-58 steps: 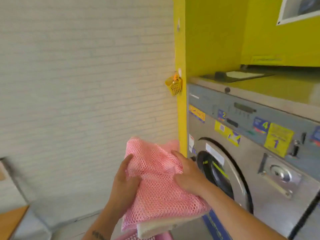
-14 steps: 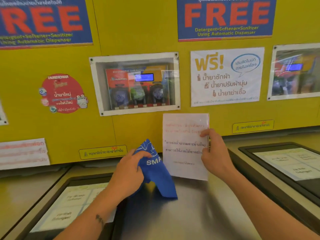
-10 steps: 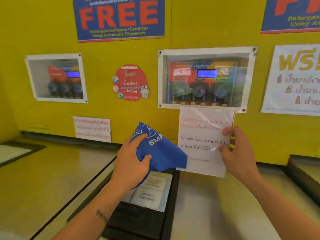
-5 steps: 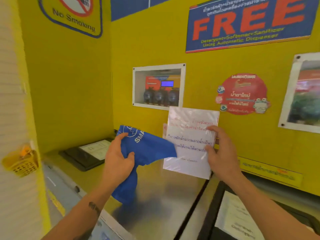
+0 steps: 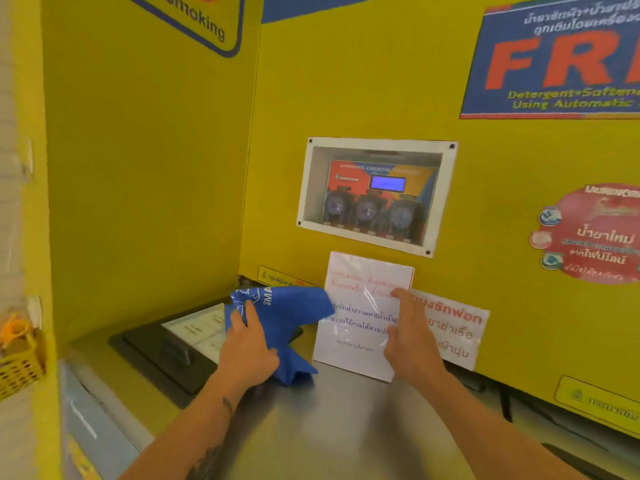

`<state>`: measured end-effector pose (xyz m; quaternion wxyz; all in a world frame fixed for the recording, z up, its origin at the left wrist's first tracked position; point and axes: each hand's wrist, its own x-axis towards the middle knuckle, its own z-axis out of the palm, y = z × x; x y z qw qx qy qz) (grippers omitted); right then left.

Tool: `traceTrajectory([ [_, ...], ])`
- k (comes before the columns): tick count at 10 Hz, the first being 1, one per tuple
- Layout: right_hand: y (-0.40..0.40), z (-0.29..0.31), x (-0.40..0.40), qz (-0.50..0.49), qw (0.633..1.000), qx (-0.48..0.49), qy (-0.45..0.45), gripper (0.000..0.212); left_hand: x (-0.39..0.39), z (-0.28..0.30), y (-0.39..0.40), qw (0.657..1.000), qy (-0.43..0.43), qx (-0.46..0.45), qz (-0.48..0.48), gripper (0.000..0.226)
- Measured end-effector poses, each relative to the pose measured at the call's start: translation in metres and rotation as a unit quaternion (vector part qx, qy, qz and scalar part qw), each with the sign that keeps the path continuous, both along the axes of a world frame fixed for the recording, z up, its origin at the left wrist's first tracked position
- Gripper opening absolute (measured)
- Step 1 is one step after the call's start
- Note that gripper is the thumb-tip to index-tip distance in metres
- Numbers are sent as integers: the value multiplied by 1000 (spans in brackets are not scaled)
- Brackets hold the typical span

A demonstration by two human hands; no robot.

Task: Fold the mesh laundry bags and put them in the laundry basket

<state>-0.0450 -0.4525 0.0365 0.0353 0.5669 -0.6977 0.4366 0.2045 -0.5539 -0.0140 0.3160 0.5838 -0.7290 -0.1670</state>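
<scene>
No mesh laundry bag or laundry basket is in view. My left hand [image 5: 247, 351] grips a blue cloth [image 5: 287, 311] with white print, its lower corner touching the steel machine top [image 5: 339, 431]. My right hand [image 5: 412, 336] holds a laminated white notice sheet [image 5: 360, 313] with red and black text upright against the yellow wall, fingers over its right edge. The sheet's bottom edge rests near the steel top.
A yellow wall [image 5: 346, 81] with a windowed dispenser box [image 5: 375, 195] stands straight ahead. A black lid panel [image 5: 173, 348] sits in the machine top at left. A small yellow basket [image 5: 19, 365] hangs on the left wall. Posters and stickers cover the wall at right.
The pink mesh bag held earlier is out of view. My view has swung left along the machine tops, and both hands carried the blue cloth and the notice sheet lower, close to the steel top.
</scene>
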Motion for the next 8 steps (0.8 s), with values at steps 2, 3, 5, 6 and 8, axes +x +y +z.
traceTrajectory([
  [2,-34,3,3,-20,998,35,52,76,-13,-3,-44,976,-169,-32,134,85],
  [3,-49,5,5,-8,998,38,51,74,-17,4,-61,974,-183,-28,128,77],
  [5,-40,10,-1,36,997,27,58,67,-6,21,-54,989,-86,-83,91,54],
  [6,-28,9,-5,61,995,25,70,67,-1,29,-36,990,-62,-84,93,48],
  [8,13,18,-19,108,992,25,63,60,-12,47,20,992,-35,-67,96,40],
])
